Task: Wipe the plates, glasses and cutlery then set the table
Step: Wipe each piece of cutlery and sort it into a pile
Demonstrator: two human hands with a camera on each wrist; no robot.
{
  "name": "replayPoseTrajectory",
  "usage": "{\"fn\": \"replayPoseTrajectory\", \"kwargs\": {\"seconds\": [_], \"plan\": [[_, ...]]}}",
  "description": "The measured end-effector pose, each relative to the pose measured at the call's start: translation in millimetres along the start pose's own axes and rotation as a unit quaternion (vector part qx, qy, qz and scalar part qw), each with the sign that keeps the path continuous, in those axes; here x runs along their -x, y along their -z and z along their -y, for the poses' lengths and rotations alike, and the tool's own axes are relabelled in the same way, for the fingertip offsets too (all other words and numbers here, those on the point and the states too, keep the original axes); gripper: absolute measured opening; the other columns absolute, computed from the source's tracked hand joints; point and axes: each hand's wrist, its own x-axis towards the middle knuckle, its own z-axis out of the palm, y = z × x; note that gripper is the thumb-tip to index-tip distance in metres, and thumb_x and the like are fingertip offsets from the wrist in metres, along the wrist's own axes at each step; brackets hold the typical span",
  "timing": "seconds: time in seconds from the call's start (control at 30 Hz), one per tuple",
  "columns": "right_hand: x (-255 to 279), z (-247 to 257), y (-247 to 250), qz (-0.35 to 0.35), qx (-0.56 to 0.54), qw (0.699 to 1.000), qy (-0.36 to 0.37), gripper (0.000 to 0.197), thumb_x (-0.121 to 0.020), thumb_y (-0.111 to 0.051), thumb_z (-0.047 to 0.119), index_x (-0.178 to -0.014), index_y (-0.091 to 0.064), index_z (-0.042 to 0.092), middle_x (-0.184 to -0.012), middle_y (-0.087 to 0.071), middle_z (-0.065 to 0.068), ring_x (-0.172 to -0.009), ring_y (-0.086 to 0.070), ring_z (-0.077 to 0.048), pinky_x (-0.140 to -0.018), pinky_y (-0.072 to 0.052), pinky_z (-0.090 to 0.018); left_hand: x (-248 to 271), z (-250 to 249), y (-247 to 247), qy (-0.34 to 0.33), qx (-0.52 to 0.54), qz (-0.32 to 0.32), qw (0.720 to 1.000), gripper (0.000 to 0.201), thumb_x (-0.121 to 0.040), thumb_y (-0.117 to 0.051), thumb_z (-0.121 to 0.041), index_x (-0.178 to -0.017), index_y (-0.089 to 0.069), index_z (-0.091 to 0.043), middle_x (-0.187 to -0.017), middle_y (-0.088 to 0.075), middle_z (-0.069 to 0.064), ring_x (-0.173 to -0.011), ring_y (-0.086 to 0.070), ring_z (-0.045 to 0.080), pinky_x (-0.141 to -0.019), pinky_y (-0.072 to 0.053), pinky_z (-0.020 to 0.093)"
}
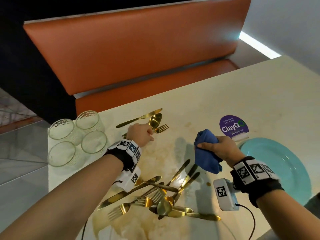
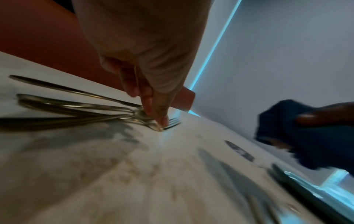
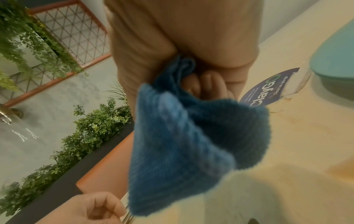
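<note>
Cutlery of polished gold-coloured metal lies in two groups on the cream, stained table (image 1: 225, 101). At far left stand four clear glasses (image 1: 78, 141) with dimpled rims, set two by two, touching or nearly so. Just right of them, a knife (image 1: 138, 118), spoon (image 1: 155, 119) and fork (image 1: 161, 128) lie side by side. The left hand (image 1: 141, 135) rests fingers-down on this group; the left wrist view shows the fingertips (image 2: 162, 119) pressing the fork's neck, curled, though blur hides whether they pinch it. Near the front edge, a loose pile of cutlery (image 1: 155, 200) lies crossed and overlapping. The right hand (image 1: 220, 149) is raised above the table, its fingers closed round a bunched blue cloth (image 1: 206, 156) of ribbed, fuzzy weave; the right wrist view shows the fingers (image 3: 206, 86) tucked into its folds. Behind it sits a purple round-topped sign (image 1: 232, 126) reading "ClayGo". At far right rests a smooth turquoise plate (image 1: 277, 170). Only the right wrist view shows green foliage (image 3: 76, 136) and a lattice screen (image 3: 76, 30).
</note>
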Motion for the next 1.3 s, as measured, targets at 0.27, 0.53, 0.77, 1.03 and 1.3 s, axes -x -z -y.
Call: {"fn": "replayPoseTrajectory", "kwargs": {"seconds": [0.27,0.53,0.77,1.03,1.3], "plan": [[31,-4,-11,-0.007,-0.044,0.999,-0.012,0.035,-0.072,-0.077,0.034,-0.081,-0.063,0.003,-0.086,-0.069,-0.019,-0.082,-0.065,-0.034,-0.076,-0.055,-0.043,86,-14,-37,-0.137,-0.117,0.212,0.961,0.029,-0.075,-0.075,-0.021,-0.104,-0.071,-0.022,-0.105,-0.068,-0.001,-0.102,-0.060,0.017,-0.086,-0.047,0.028],[66,-23,-18,0.031,-0.091,0.995,-0.023,0.040,-0.083,-0.064,0.039,-0.089,-0.063,0.000,-0.089,-0.067,-0.022,-0.074,-0.060,-0.028,-0.066,-0.048,-0.034,104,-15,-39,-0.134,-0.131,0.199,0.962,0.023,-0.090,-0.057,-0.016,-0.109,-0.069,-0.017,-0.117,-0.060,0.008,-0.107,-0.057,0.026,-0.090,-0.045,0.031],[90,-17,-36,0.088,-0.131,0.987,0.002,0.046,-0.089,-0.048,0.049,-0.083,-0.061,0.005,-0.080,-0.061,-0.013,-0.072,-0.055,-0.025,-0.065,-0.043,-0.031,98,-31,3,-0.033,0.179,0.086,0.979,0.005,-0.083,-0.068,-0.019,-0.085,-0.067,-0.016,-0.097,-0.066,0.003,-0.087,-0.057,0.014,-0.079,-0.044,0.026],[91,13,-79,0.108,-0.043,0.991,0.065,0.038,-0.076,-0.070,0.047,-0.093,-0.064,0.014,-0.096,-0.069,-0.009,-0.088,-0.065,-0.025,-0.078,-0.055,-0.036,105,-69,20,0.007,0.376,0.019,0.926,0.023,-0.081,-0.070,-0.014,-0.066,-0.057,-0.024,-0.100,-0.069,0.006,-0.096,-0.062,0.021,-0.091,-0.050,0.036],[97,18,-85,0.112,-0.114,0.987,0.012,0.023,-0.081,-0.070,0.028,-0.092,-0.062,0.009,-0.091,-0.066,-0.011,-0.083,-0.062,-0.028,-0.074,-0.052,-0.034,111,-66,22,0.040,0.456,-0.004,0.889,0.021,-0.083,-0.069,-0.012,-0.067,-0.057,-0.020,-0.087,-0.063,0.001,-0.086,-0.057,0.016,-0.079,-0.045,0.027]]}}
